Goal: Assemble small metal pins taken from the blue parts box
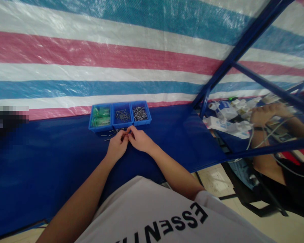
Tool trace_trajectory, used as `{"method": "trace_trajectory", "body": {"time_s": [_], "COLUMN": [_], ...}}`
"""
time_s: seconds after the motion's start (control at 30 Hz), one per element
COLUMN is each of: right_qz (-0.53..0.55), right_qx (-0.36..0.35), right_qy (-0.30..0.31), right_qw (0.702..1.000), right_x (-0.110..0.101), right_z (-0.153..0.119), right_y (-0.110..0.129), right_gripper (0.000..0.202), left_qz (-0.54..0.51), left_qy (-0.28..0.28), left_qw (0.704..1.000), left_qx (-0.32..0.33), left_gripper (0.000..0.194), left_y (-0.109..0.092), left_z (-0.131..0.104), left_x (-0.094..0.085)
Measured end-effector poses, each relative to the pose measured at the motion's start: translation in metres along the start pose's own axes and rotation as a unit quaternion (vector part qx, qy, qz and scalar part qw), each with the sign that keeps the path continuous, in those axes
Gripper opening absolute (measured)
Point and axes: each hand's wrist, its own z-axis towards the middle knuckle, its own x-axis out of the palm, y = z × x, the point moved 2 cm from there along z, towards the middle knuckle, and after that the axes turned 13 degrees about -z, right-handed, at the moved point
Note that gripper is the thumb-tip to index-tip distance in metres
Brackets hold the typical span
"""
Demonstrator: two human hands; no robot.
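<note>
My left hand (118, 145) and my right hand (139, 138) meet fingertip to fingertip over the blue table. Both have their fingers pinched together; whatever they hold is too small to make out. Just behind them lie several thin metal pieces (111, 133) on the tabletop. Beyond these stand three joined blue bins. The left bin (101, 128) holds green pieces in clear plastic. Thin metal pins (122, 115) lie scattered in the middle bin, and the right bin has a denser heap of metal pieces (140, 113).
A striped plastic sheet (116, 55) hangs behind the blue table (53, 158). At the right rises a blue metal frame (218, 72). Past it, another person's hands and arms (262, 118) are near white boxes and bags (225, 111). A blurred dark object sits at the far left.
</note>
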Motion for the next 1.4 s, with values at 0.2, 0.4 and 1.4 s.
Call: {"method": "trace_trajectory", "body": {"time_s": [0.2, 0.4, 1.4], "right_qz": [0.001, 0.000, -0.003], "right_qx": [-0.003, -0.009, -0.006], "right_qy": [-0.004, -0.005, -0.004], "right_qw": [1.000, 1.000, 1.000], "right_x": [0.0011, 0.0012, 0.0003], "right_z": [-0.0001, 0.0000, -0.0004], "right_y": [-0.0017, -0.0019, -0.0006], "right_gripper": [0.017, 0.017, 0.017], "left_qz": [0.002, -0.004, -0.001], "left_qy": [0.002, 0.002, 0.001], "left_qw": [1.000, 1.000, 1.000], "left_qx": [-0.002, -0.008, -0.005], "left_gripper": [0.022, 0.022, 0.022], "left_y": [-0.0015, -0.0030, -0.0008], "left_z": [-0.0004, -0.0004, -0.0002], "left_x": [-0.0008, -0.0009, -0.0006]}}
